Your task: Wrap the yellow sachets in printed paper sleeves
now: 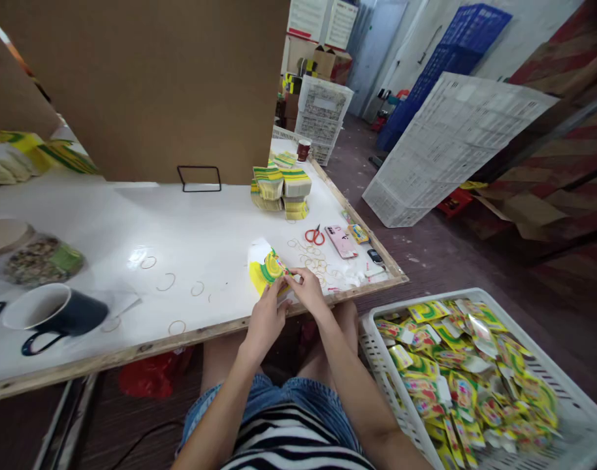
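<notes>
A yellow and green printed paper carton (265,269) with a white flap is held over the front edge of the table. My left hand (268,312) pinches its lower edge. On its right side, the fingers of my right hand (304,287) are closed on the same carton, close to the left fingertips. How far the carton is folded I cannot make out. Several rubber bands (314,260) lie just beyond my right hand, near red-handled scissors (315,235) and a pink phone (341,241).
Bundled stacks of yellow-green cartons (281,189) stand at the back of the table. To the left are a dark mug (85,312) and a bag of small brown pieces (34,261). A white crate (371,329) full of yellow cartons sits at right. Tall stacked crates (450,143) stand behind it.
</notes>
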`<state>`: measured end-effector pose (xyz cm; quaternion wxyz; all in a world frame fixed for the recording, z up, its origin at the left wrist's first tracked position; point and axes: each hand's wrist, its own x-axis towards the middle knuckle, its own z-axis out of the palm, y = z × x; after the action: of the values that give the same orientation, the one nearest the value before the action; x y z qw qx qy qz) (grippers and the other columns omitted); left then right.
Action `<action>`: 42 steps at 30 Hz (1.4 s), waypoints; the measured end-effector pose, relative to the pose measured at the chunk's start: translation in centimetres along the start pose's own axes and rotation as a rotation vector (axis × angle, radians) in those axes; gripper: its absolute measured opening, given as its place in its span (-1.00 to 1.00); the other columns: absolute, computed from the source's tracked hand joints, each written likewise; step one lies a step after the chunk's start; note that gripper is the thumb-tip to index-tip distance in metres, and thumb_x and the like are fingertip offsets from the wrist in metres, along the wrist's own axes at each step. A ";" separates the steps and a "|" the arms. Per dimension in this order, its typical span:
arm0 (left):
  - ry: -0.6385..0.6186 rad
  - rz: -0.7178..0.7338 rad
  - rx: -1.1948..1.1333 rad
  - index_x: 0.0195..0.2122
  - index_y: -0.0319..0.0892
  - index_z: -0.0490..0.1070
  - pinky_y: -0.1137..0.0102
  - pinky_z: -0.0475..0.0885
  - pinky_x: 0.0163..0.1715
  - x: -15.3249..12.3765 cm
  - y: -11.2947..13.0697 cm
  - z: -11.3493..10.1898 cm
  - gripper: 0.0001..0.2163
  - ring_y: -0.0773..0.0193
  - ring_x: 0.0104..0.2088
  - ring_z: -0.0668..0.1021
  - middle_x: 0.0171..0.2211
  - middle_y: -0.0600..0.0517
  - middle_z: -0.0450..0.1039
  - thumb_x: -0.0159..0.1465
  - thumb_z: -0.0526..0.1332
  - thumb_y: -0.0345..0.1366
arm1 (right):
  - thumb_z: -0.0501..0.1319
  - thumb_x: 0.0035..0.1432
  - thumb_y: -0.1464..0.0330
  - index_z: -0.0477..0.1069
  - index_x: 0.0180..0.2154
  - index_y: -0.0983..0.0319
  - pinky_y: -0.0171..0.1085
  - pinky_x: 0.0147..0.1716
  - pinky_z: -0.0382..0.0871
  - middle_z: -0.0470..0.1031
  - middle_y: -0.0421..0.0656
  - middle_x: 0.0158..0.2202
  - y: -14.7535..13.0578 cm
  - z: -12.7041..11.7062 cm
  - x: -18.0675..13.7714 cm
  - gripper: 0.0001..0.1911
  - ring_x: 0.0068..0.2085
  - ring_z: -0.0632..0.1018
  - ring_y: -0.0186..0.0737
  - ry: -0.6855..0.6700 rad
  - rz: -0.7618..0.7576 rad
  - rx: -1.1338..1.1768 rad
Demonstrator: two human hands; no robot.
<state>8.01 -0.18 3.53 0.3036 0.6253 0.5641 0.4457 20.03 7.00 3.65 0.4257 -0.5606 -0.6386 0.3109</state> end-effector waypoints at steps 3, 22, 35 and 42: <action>0.043 0.012 -0.045 0.05 -0.16 0.35 0.12 0.40 0.08 -0.1 0.1 -0.7 -0.65 0.07 0.04 0.53 0.03 -0.14 0.49 0.22 0.14 -0.44 | 0.26 -0.03 0.25 0.49 -0.43 0.23 -0.31 -0.44 0.21 0.46 -0.17 -0.41 -0.2 1.1 0.2 -0.83 -0.46 0.34 -0.29 0.055 0.018 0.044; -0.106 -0.248 -1.047 -0.01 -0.20 0.48 0.23 0.45 -0.02 0.3 1.7 -2.2 -0.49 0.00 0.00 0.55 -0.05 -0.16 0.55 0.07 0.36 -0.01 | 0.42 -0.11 0.24 0.42 -0.27 0.18 -0.26 -0.30 0.45 0.53 -0.22 -0.43 -2.2 -1.8 -6.2 -0.66 -0.38 0.54 -0.26 -0.089 0.304 0.832; 0.073 -0.242 -0.919 -0.20 -0.25 0.48 0.38 0.48 -0.28 0.1 2.1 -0.6 -0.64 0.22 -0.32 0.59 -0.32 -0.03 0.58 0.12 0.33 -0.07 | 0.36 -0.01 0.22 0.48 -0.30 0.25 -0.24 -0.28 0.45 0.54 -0.16 -0.39 -3.2 -2.7 -7.5 -0.73 -0.34 0.52 -0.22 -0.065 0.228 0.627; 0.101 -0.186 -0.647 0.15 -0.06 0.14 0.40 0.48 -0.28 -0.3 2.8 -1.2 -0.40 0.29 -0.31 0.57 -0.26 0.04 0.47 0.12 0.35 -0.25 | 0.32 0.03 0.22 0.39 -0.25 0.24 -0.35 -0.47 0.35 0.46 -0.20 -0.40 -2.7 -3.4 -7.3 -0.72 -0.48 0.42 -0.34 0.084 0.108 0.322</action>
<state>8.11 -1.14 6.44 0.4974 0.4195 0.4623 0.6023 21.89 -0.88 6.12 0.5191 -0.5312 -0.5310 0.4079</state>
